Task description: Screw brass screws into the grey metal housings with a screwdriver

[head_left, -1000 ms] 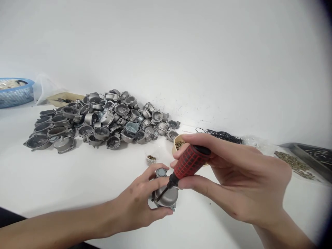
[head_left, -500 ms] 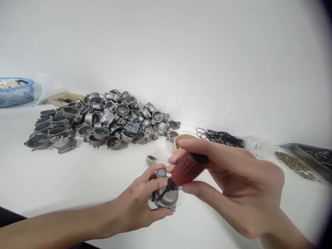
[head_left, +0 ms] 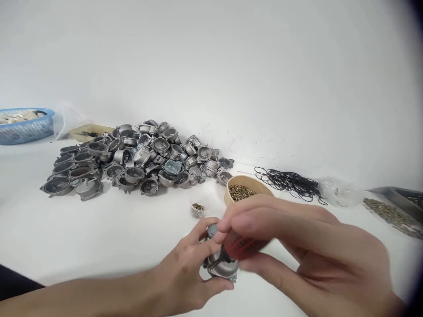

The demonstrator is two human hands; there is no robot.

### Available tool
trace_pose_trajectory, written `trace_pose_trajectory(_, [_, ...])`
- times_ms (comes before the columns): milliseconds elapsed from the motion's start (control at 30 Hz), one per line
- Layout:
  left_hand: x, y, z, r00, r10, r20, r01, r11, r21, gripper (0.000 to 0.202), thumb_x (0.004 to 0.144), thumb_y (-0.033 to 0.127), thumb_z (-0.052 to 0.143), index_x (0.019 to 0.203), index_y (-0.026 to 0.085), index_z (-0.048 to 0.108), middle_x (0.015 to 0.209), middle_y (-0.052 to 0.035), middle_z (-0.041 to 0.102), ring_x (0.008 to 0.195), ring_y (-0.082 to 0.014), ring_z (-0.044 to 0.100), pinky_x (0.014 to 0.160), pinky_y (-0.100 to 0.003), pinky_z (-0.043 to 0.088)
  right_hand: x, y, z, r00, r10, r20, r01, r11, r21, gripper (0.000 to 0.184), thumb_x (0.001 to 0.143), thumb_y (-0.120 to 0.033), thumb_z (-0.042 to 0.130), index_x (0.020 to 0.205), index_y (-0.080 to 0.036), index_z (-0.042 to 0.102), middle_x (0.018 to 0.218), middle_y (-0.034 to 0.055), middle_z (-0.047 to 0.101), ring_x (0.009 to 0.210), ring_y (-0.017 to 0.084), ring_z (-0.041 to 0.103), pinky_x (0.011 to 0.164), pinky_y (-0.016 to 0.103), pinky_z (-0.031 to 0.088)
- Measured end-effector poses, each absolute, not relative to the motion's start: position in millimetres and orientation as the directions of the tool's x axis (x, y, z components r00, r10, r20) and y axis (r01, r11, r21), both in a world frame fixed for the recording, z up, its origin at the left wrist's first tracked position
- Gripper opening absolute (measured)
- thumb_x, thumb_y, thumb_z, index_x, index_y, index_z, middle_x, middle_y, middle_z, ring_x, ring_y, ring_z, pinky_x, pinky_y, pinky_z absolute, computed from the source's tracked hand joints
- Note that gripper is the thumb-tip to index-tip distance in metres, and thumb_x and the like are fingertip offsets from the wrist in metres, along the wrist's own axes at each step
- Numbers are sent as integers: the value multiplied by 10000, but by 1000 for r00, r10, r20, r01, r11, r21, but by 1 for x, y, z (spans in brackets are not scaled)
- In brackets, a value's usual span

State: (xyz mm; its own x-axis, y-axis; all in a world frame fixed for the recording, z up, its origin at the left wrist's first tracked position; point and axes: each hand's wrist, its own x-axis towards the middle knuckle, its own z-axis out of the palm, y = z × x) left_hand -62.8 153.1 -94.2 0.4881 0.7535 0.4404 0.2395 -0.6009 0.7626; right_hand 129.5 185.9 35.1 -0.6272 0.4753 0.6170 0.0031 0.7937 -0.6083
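Low in the middle of the head view, my left hand point(head_left: 185, 264) wraps its fingers and thumb around a grey metal carburetor bowl point(head_left: 227, 267), its rounded side facing up. My right hand point(head_left: 317, 246) grips the red and black handle of a screwdriver point(head_left: 244, 246). The shaft slants down to the left, and its tip meets a small brass-coloured screw point(head_left: 210, 269) at the bowl's edge. My right fingers cover part of the handle and the far side of the bowl.
A heap of similar metal bowls point(head_left: 145, 154) fills the back left. Beyond my hands stand a small clear cup point(head_left: 198, 212) and a cream tub point(head_left: 231, 200) of screws. Black rubber rings point(head_left: 291, 182), a plastic bag point(head_left: 340, 191) and loose screws point(head_left: 390, 213) lie right; a blue basket point(head_left: 26, 132) sits far left.
The view has shifted, so everything sits a little lower and further right. My right hand has turned with the screwdriver and closed further over its handle; the tub of screws shows more.
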Motion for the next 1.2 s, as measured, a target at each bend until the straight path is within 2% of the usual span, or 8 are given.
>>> trace_pose_trajectory(100, [-61, 153, -89, 487, 763, 425, 181, -564, 806, 504, 844, 208, 791, 1309, 255, 601, 1350, -77, 570, 1227, -247, 594, 991, -342, 598, 129, 183, 35, -580, 464, 670, 23, 831, -556, 545, 779, -55, 792, 1261, -285, 683, 995, 25, 708, 764, 140, 689, 625, 236, 623])
trace_pose_trajectory(233, [-60, 154, -85, 497, 767, 407, 189, -553, 812, 592, 830, 179, 796, 1375, 274, 582, 1343, -65, 593, 1289, -258, 560, 1103, -378, 531, 129, 181, 35, -614, 506, 606, 86, 806, -585, 601, 820, -49, 710, 1356, -310, 636, 1086, 43, 731, 805, 179, 720, 631, 271, 637])
trace_pose_trajectory(367, [-60, 155, -85, 492, 747, 448, 159, -582, 797, 596, 847, 160, 766, 1396, 287, 574, 1203, -56, 645, 1315, -261, 529, 1056, -347, 559, 129, 181, 32, -533, 459, 711, 90, 866, -492, 655, 776, -51, 778, 1360, -312, 635, 936, 19, 725, 710, 162, 686, 640, 297, 638])
trace_pose_trajectory(533, [-60, 156, -88, 468, 771, 431, 193, -565, 802, 738, 797, 172, 824, 1446, 369, 533, 1435, -51, 518, 1321, -250, 535, 1131, -379, 517, 127, 185, 30, -578, 486, 656, 109, 842, -528, 648, 823, -63, 692, 1425, -280, 584, 1085, 72, 731, 791, 197, 708, 693, 356, 646])
trace_pose_trajectory(700, [-60, 157, -90, 499, 768, 401, 207, -555, 805, 710, 797, 201, 831, 1435, 341, 554, 1365, -65, 564, 1348, -262, 522, 1120, -390, 536, 126, 187, 30, -501, 410, 762, 64, 896, -440, 629, 774, -78, 775, 1353, -284, 643, 869, 32, 720, 789, 207, 695, 684, 368, 640])
trace_pose_trajectory(833, [-65, 158, -90, 517, 765, 383, 235, -558, 796, 764, 786, 226, 842, 1468, 341, 519, 1475, -89, 473, 1380, -317, 497, 1113, -446, 541, 133, 185, 30, -574, 511, 640, 121, 826, -551, 589, 829, -60, 687, 1368, -289, 623, 1124, 84, 726, 886, 226, 713, 709, 380, 654])
trace_pose_trajectory(1000, [-78, 164, -82, 665, 689, 288, 211, -544, 812, 818, 747, 116, 836, 1465, 323, 502, 1553, -109, 369, 1316, -310, 557, 1105, -476, 546, 135, 187, 30, -555, 442, 705, 63, 867, -494, 665, 772, -38, 752, 1366, -309, 630, 963, 44, 735, 786, 210, 703, 657, 369, 656])
trace_pose_trajectory(1200, [-81, 168, -89, 652, 641, 405, 159, -638, 753, 743, 812, 181, 831, 1463, 312, 498, 1464, -117, 468, 1367, -302, 510, 1141, -469, 509, 131, 178, 35, -574, 510, 641, 89, 817, -570, 614, 807, -20, 662, 1360, -286, 641, 1051, 53, 746, 799, 196, 719, 614, 314, 652])
